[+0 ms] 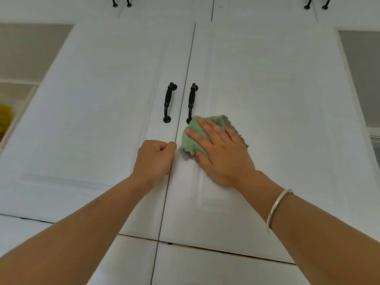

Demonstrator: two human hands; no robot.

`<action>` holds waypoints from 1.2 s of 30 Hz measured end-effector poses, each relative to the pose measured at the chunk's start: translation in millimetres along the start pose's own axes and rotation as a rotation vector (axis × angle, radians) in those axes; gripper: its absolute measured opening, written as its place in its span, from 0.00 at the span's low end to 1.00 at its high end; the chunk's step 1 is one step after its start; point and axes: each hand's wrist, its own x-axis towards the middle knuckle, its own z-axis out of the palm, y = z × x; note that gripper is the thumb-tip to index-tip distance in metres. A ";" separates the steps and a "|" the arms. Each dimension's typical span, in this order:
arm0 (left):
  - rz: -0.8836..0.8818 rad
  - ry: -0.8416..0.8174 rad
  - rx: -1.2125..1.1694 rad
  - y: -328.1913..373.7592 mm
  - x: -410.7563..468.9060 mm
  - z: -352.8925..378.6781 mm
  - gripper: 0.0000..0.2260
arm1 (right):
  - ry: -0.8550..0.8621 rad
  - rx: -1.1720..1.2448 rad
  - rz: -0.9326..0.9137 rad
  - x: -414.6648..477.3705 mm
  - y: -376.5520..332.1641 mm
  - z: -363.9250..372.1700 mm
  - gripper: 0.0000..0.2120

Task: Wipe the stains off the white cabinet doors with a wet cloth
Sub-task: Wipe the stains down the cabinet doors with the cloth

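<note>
Crumpled green cloth (193,134) flat against closed white right cabinet door (267,89).

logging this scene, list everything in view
cabinet doors: two whole, white, centre; parts of more above and below
handles: two, black, beside the centre seam; four more at the top edge
cloth: one, green, on the right door below its handle
shelf niches: two, grey, left and right edges
yellow item: one, yellow, left niche; unidentifiable
bracelet: one, silver, right wrist
left hand: one, curled, against the left door
right hand: one, flat on the cloth
</note>
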 end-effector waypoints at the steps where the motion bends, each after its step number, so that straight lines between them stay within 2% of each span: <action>1: -0.041 0.030 -0.028 -2.6 2.9 -4.8 0.17 | 0.019 0.013 0.053 5.6 -5.5 1.7 0.28; 4: -0.184 0.074 -0.132 -10.6 7.1 -14.5 0.17 | 0.083 0.003 0.079 5.1 -25.6 8.1 0.28; 6: -0.249 0.063 -0.203 -11.7 9.1 -16.6 0.15 | 0.079 -0.003 -0.074 -7.7 -38.3 12.1 0.27; 9: -0.282 0.034 -0.243 -9.8 10.0 -18.0 0.15 | -0.031 0.003 -0.329 -34.4 -58.4 19.9 0.27; 14: -0.317 0.031 -0.225 -6.8 8.1 -21.2 0.14 | -0.122 -0.038 -0.575 -38.7 -42.1 17.9 0.26; 16: -0.334 0.035 -0.236 -5.9 8.9 -20.6 0.13 | -0.066 -0.041 -0.434 -21.3 -27.4 15.9 0.26; 19: -0.314 0.025 -0.237 -7.3 10.0 -24.2 0.14 | 0.033 -0.015 -0.070 -3.7 -35.7 15.6 0.26; 22: -0.293 0.034 -0.193 -13.3 11.5 -34.7 0.15 | 0.089 0.030 0.062 -6.8 -69.9 23.3 0.27; 25: -0.281 0.021 -0.153 -20.9 9.2 -41.2 0.15 | 0.068 0.063 -0.046 -31.8 -103.5 29.1 0.27; 28: -0.216 -0.028 -0.069 -22.6 4.2 -37.0 0.15 | -0.038 0.059 -0.190 -67.0 -124.6 32.9 0.28; 33: -0.177 -0.029 -0.010 -24.9 1.7 -33.3 0.16 | -0.113 0.002 -0.502 -76.3 -106.0 32.1 0.27; 34: -0.180 -0.032 -0.006 -25.5 2.8 -34.2 0.15 | -0.098 -0.004 -0.493 -68.9 -97.1 31.3 0.27; 36: -0.189 -0.041 -0.021 -26.1 5.5 -37.0 0.14 | -0.032 -0.011 -0.346 -49.6 -78.7 28.2 0.26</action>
